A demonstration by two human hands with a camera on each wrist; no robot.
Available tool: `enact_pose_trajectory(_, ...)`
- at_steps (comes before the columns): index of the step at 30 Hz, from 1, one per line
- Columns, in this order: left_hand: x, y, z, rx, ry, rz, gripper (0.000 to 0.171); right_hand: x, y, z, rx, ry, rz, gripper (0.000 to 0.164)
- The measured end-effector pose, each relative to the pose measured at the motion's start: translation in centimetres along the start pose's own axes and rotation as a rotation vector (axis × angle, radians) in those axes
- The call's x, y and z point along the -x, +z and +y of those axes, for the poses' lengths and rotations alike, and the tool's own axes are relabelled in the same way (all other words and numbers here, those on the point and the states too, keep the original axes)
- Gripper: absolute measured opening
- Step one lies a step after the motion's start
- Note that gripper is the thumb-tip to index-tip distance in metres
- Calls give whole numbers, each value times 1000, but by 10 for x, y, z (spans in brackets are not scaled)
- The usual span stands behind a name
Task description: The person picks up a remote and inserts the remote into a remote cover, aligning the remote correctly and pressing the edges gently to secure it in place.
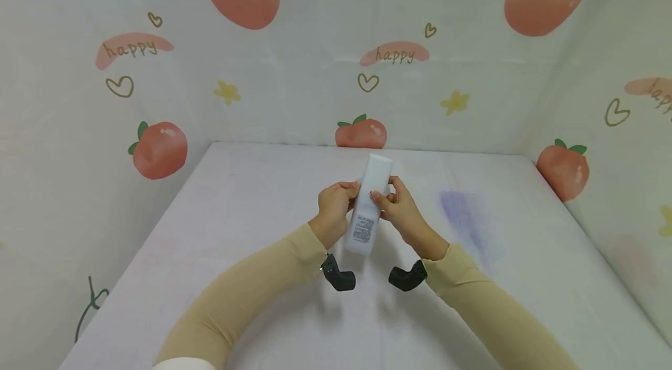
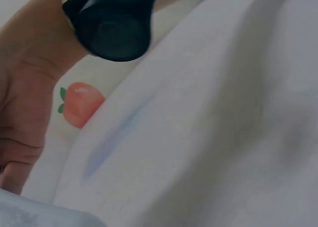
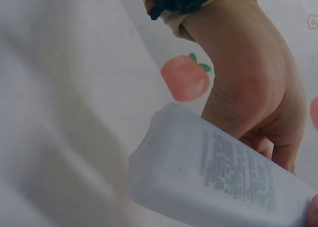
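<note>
Both hands hold a white oblong box above the table, tilted, with grey print on its lower part. My left hand pinches its left side, thumb near the edge. On the right side my right hand grips it, thumb on the front face and fingers partly hidden behind. In the right wrist view the box shows its rounded end and blurred print, with the left hand behind it. Only a corner of the box enters the left wrist view, below the right hand.
A pale cloth-covered table lies beneath, with a purple stain at the right. Printed curtains stand behind and at both sides. Black wrist cameras hang under the left wrist and right wrist. A dark cord is at the left edge.
</note>
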State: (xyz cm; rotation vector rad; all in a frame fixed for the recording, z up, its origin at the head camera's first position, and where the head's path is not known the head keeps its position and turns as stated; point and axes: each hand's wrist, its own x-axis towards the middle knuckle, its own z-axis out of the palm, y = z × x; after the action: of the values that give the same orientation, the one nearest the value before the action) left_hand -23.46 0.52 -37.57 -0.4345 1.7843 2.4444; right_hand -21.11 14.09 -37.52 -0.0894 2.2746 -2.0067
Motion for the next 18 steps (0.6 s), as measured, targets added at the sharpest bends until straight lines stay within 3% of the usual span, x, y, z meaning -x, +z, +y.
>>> enact_pose_trajectory(9, -10, -4, 9, -33, -106, -18, 14, -1, 5, 1, 55, 38, 1, 47)
enact_pose_trajectory(14, -9, -14, 4, -78, -141, -122, 10, -3, 1, 1, 26, 46, -28, 48)
enact_pose_trajectory(18, -9, -25, 1, -121, -101, -233, 19, -4, -5, 2, -15, 72, -58, 45)
